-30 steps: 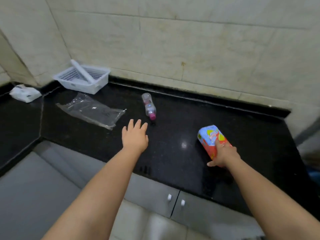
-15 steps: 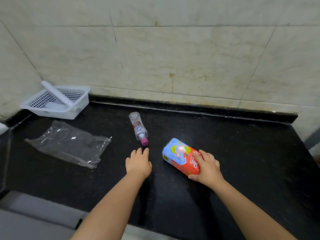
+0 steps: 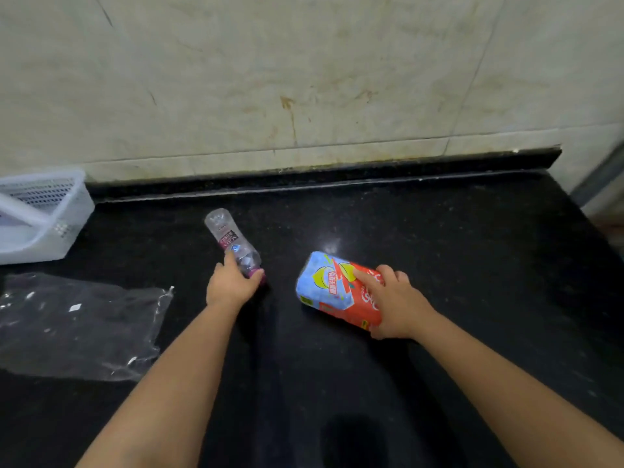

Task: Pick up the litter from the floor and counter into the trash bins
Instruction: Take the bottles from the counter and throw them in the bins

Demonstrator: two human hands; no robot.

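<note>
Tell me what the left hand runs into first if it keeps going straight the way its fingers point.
The left hand is already at the neck end of the clear plastic bottle, so that comes first. Beyond it, only bare black counter, then probably the tiled wall; depth is uncertain.

I've got a glossy black stone counter [image 3: 439, 265]; on it a clear plastic bottle [image 3: 229, 241], shiny printed carton [image 3: 334, 292], crinkled clear bag [image 3: 77, 325].

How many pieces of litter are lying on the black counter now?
3: a clear bottle under the left hand, a red-blue carton under the right hand, and a plastic bag at left.
</note>
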